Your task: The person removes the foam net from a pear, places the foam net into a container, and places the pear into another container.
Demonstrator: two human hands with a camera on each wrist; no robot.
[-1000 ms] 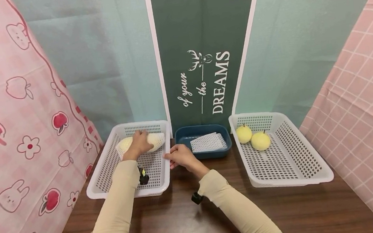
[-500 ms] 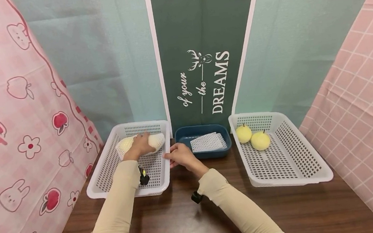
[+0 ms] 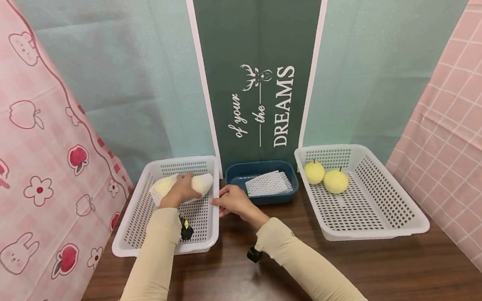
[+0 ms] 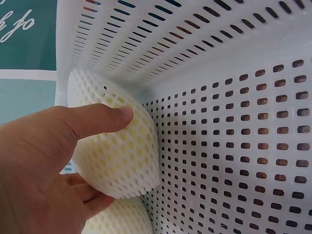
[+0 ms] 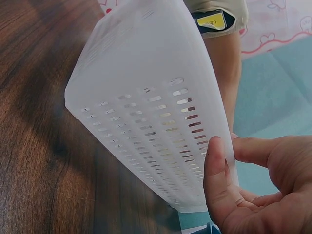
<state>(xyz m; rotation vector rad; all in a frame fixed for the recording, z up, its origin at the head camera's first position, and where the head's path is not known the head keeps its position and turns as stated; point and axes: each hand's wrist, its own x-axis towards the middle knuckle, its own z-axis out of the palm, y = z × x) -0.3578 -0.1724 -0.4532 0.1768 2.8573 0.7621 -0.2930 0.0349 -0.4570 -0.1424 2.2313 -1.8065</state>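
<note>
In the left white basket [image 3: 128, 231], my left hand [image 3: 180, 190] grips a yellow pear in a white foam net [image 4: 117, 141]. The left wrist view shows the thumb lying over the net and the other fingers on its far side, partly hidden. Beside it lies a second netted pear [image 4: 122, 217], seen at the left of the hand in the head view [image 3: 163, 185]. My right hand [image 3: 234, 201] pinches the right rim of the same basket [image 5: 195, 58] between thumb and fingers.
Between the baskets stands a dark blue bin [image 3: 235, 171] holding flat white foam nets [image 3: 268, 184]. A second white basket [image 3: 406, 211] at the right holds two bare yellow pears [image 3: 336, 181]. All stand on a brown wooden table [image 3: 220, 290], with curtains behind and at the sides.
My left hand has shifted very slightly to the right, and the netted pear under it has tilted a little. The right hand stays on the basket rim.
</note>
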